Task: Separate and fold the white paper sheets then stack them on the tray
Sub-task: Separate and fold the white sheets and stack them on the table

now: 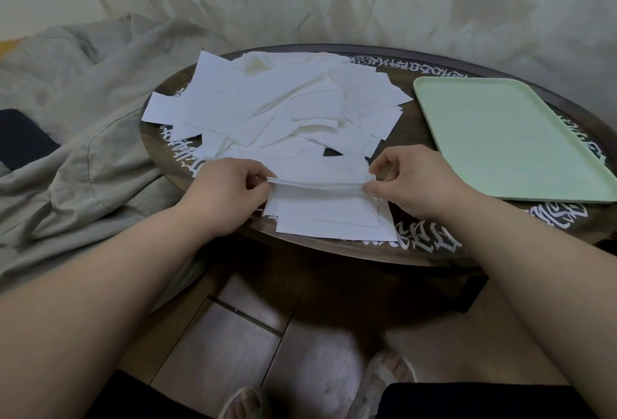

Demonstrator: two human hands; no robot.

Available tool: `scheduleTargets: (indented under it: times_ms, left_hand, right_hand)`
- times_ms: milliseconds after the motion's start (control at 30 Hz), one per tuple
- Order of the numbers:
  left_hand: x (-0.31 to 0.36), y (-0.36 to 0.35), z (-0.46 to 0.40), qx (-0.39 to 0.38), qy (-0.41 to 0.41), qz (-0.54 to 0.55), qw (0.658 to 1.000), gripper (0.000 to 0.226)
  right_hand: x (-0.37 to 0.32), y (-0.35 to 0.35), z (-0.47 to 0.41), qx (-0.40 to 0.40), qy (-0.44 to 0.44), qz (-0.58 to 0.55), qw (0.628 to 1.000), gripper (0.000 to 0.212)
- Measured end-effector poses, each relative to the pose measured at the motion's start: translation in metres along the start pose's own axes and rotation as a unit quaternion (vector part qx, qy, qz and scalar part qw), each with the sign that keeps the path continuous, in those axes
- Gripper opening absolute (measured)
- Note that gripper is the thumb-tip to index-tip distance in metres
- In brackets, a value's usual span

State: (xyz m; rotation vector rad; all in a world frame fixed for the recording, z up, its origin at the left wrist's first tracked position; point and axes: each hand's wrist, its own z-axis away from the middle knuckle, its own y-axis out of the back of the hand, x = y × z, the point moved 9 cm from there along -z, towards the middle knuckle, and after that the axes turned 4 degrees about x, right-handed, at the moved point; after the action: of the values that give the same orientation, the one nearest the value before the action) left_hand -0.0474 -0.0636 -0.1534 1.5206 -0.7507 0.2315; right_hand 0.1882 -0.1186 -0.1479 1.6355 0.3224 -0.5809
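Pinching a folded white paper sheet (pixel 317 185) at each end between our left hand (pixel 223 190) and right hand (pixel 410 181), above the near table edge, loose white sheet pile (pixel 273 104) beyond, pale green rectangular plastic tray (pixel 500 138) bare at right, round dark wooden table (pixel 434 251) beneath.

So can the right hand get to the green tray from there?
Probably yes. The pale green plastic tray lies just beside the right hand, with nothing between them, though that hand is pinching the folded white paper sheet.

White paper sheets (pixel 273 108); pale green tray (pixel 500 138); dark brown, white-patterned table (pixel 427 228).
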Motion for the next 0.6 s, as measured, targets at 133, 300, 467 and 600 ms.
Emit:
scheduleTargets:
  times_ms: [133, 300, 467, 600]
  left_hand:
    - [-0.001, -0.003, 0.000, -0.007, 0.020, 0.049, 0.999, 0.019]
    - [-0.010, -0.006, -0.003, 0.011, 0.109, 0.205, 0.973, 0.027]
    - [-0.002, -0.004, -0.004, 0.017, 0.090, 0.101, 0.991, 0.008]
    - [0.000, -0.003, -0.005, 0.025, 0.075, 0.088, 0.993, 0.022]
  right_hand:
    - [-0.002, -0.003, 0.001, -0.014, 0.000, 0.002, 1.000, 0.012]
    - [0.006, -0.005, 0.003, -0.021, -0.067, -0.128, 0.989, 0.014]
    - [0.015, -0.008, 0.005, -0.015, -0.155, -0.217, 0.964, 0.026]
    - [0.024, -0.008, 0.009, -0.002, -0.206, -0.245, 0.947, 0.016]
